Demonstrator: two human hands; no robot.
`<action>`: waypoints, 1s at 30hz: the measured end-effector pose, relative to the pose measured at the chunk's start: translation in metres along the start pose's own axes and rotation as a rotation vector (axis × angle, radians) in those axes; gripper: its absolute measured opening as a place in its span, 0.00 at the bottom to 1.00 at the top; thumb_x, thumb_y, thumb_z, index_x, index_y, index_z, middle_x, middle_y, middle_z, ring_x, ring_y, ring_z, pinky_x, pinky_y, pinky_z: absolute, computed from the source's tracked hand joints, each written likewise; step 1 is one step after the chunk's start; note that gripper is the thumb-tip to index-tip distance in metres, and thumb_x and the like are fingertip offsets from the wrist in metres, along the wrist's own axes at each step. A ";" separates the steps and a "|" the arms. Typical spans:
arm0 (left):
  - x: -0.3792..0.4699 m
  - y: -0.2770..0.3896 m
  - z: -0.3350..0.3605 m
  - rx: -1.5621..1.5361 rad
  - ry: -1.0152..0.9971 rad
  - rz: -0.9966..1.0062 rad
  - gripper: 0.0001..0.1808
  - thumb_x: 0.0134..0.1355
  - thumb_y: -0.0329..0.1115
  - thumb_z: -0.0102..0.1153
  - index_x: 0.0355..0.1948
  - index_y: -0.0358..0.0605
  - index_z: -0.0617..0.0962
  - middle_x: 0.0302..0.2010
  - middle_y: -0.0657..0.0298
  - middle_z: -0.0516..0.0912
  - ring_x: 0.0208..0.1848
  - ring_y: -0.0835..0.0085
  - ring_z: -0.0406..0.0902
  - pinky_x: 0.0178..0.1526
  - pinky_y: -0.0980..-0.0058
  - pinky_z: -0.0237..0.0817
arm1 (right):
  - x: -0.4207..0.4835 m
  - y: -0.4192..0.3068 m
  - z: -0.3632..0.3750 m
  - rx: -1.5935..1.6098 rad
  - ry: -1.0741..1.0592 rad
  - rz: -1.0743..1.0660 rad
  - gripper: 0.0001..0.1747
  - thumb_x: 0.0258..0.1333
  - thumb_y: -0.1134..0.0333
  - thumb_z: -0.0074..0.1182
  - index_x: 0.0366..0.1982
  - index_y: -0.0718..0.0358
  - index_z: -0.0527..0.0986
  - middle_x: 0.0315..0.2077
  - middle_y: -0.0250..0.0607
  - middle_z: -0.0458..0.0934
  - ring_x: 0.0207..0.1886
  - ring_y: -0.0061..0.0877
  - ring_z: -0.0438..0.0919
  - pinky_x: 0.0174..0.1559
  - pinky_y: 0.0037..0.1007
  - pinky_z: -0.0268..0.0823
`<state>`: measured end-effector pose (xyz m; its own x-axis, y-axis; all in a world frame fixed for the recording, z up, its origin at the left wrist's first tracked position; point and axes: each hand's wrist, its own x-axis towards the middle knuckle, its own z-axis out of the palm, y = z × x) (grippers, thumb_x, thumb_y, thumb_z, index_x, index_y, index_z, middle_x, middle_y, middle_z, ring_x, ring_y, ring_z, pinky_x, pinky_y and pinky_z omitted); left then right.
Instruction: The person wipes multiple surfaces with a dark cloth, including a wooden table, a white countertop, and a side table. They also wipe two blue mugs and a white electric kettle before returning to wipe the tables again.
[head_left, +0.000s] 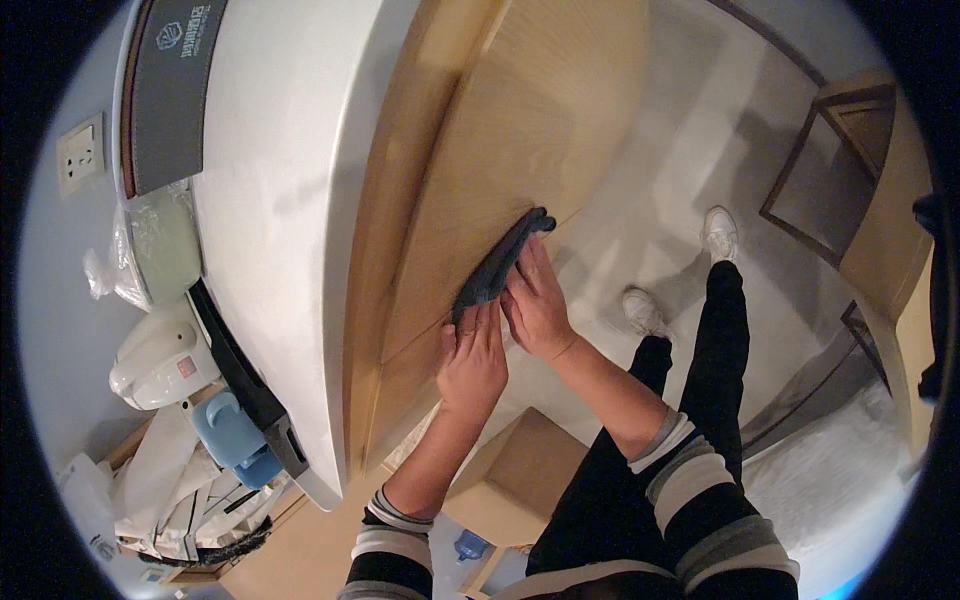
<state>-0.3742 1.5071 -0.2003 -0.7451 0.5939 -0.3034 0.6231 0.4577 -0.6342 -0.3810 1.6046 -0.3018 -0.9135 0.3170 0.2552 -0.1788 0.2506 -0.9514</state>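
Note:
A dark grey cloth is spread against the light wooden front panel of a white-topped cabinet. My left hand has its fingers on the lower end of the cloth, with the thumb side against the panel. Higher up, my right hand holds the cloth's near side, its fingers stretched along it. Part of the cloth extends past my right fingertips in a folded end. The fingers partly hide the cloth's near edge.
The white cabinet top carries a dark case bearing writing, a plastic-wrapped pale green item, a white appliance and a light blue plastic container. A cardboard box stands below my arms. Wooden-framed furniture stands at right.

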 end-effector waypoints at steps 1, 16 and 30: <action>-0.005 0.002 0.003 -0.048 -0.054 -0.014 0.28 0.63 0.38 0.41 0.65 0.47 0.70 0.67 0.67 0.68 0.70 0.70 0.59 0.69 0.48 0.37 | -0.007 -0.001 0.002 0.018 0.007 0.007 0.21 0.51 0.71 0.58 0.48 0.69 0.73 0.61 0.59 0.62 0.66 0.59 0.57 0.66 0.59 0.51; 0.016 -0.010 -0.010 -0.040 0.322 -0.197 0.27 0.64 0.40 0.47 0.64 0.44 0.71 0.67 0.58 0.67 0.72 0.54 0.54 0.70 0.39 0.26 | 0.052 -0.016 -0.004 0.068 0.246 -0.278 0.23 0.48 0.62 0.60 0.48 0.59 0.76 0.59 0.51 0.69 0.64 0.55 0.62 0.63 0.59 0.54; 0.079 0.026 0.015 -0.177 0.193 -0.036 0.29 0.63 0.36 0.45 0.65 0.38 0.67 0.70 0.54 0.62 0.70 0.52 0.58 0.73 0.51 0.34 | 0.058 0.054 -0.026 -0.028 0.204 -0.133 0.24 0.54 0.66 0.53 0.54 0.64 0.72 0.63 0.53 0.64 0.68 0.54 0.58 0.67 0.55 0.48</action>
<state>-0.4204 1.5560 -0.2512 -0.7192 0.6824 -0.1305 0.6413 0.5799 -0.5024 -0.4337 1.6601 -0.3335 -0.7895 0.4570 0.4096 -0.2796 0.3263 -0.9030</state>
